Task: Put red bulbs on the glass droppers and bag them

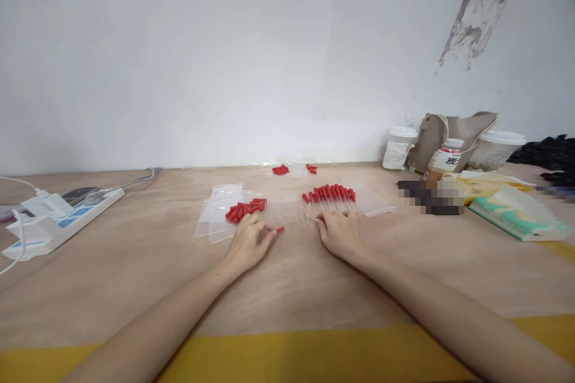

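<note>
Between the thumb and fingers of my left hand (249, 240) is a small red rubber dropper bulb (280, 229). Beside that hand lies a pile of loose red bulbs (240, 210) on clear plastic bags (213, 215). My right hand (340, 233) is closed at the fingertips on a thin clear dropper tube (309, 212), its far end tilted up to the left. A row of bare clear tubes (281, 209) lies between the hands. Just beyond my right hand, a row of droppers with red bulbs fitted (335, 192) rests on another clear bag (372, 200).
Farther back, a clear bag holds more red bulbs (281, 170) and tubes. A white power strip (85, 215) with chargers stands at the left. On the right are lidded cups (399, 148), a bottle (444, 161), a paper bag (431, 137) and a green tissue pack (516, 215).
</note>
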`<state>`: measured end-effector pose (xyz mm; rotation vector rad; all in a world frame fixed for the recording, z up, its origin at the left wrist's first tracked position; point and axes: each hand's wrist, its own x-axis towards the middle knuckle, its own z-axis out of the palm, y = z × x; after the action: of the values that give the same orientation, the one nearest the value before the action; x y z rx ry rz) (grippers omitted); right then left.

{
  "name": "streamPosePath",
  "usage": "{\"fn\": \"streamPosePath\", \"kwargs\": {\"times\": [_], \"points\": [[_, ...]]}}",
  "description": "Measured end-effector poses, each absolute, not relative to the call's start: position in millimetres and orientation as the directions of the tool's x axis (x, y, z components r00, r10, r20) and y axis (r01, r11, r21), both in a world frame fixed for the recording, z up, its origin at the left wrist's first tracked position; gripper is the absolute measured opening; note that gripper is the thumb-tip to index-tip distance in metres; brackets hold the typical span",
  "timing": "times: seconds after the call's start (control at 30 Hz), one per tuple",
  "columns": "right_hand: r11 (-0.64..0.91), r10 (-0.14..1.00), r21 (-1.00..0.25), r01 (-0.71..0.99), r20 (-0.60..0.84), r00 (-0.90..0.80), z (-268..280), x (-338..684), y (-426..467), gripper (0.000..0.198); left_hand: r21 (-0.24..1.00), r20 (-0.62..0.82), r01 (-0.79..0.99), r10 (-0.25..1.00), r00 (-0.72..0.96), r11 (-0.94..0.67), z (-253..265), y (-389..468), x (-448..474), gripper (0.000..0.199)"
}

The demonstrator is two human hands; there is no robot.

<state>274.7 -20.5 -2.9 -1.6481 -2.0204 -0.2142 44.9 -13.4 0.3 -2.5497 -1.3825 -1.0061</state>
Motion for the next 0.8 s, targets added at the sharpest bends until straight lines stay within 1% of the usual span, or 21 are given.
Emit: {"fn": "streamPosePath", "kwargs": {"times": [0.07,0.13,0.23,0.3,0.37,0.4,0.5,0.53,0.63,0.8], "points": [[0.227,0.875,-0.284,0.931,0.480,-0.067,-8.0,281.4,-18.0,0.022,0.320,0.492,0.713,0.752,0.438,-0.624,-4.2,-20.7,48.6,0.011],[0.232,0.865,-0.339,0.912,0.500,-0.035,-11.4,285.7,-15.9,0.022,0.374,0.463,0.681,0.763,0.451,-0.629,-6.5,-25.2,52.7,0.007],[0.273,0.839,-0.370,0.888,0.542,-0.032,-13.5,286.4,-15.5,0.020,0.387,0.457,0.657,0.753,0.472,-0.647,-5.0,-26.7,58.3,0.007],[0.317,0.828,-0.380,0.869,0.557,-0.059,-13.6,284.1,-16.8,0.018,0.399,0.438,0.658,0.763,0.474,-0.638,-3.5,-25.2,61.1,0.012],[0.379,0.816,-0.382,0.843,0.568,-0.109,-12.9,281.4,-19.2,0.017,0.426,0.438,0.654,0.775,0.455,-0.625,-3.8,-22.6,62.9,0.010],[0.414,0.807,-0.377,0.828,0.574,-0.142,-12.3,280.2,-20.8,0.016,0.438,0.447,0.646,0.775,0.447,-0.625,-4.8,-21.2,63.3,0.009],[0.508,0.758,-0.315,0.801,0.606,-0.242,-9.8,277.7,-26.3,0.016,0.437,0.488,0.625,0.754,0.440,-0.647,-8.4,-18.1,62.9,0.025],[0.531,0.737,-0.283,0.799,0.619,-0.271,-8.9,277.1,-27.9,0.016,0.426,0.494,0.626,0.748,0.444,-0.653,-9.2,-17.6,62.6,0.027],[0.569,0.688,-0.207,0.796,0.650,-0.323,-7.7,275.1,-30.9,0.017,0.407,0.485,0.629,0.740,0.466,-0.663,-8.6,-18.0,62.3,0.020],[0.599,0.660,-0.174,0.782,0.660,-0.358,-9.8,271.6,-30.6,0.017,0.435,0.503,0.598,0.733,0.459,-0.673,-3.2,-20.6,64.0,0.017]]}}
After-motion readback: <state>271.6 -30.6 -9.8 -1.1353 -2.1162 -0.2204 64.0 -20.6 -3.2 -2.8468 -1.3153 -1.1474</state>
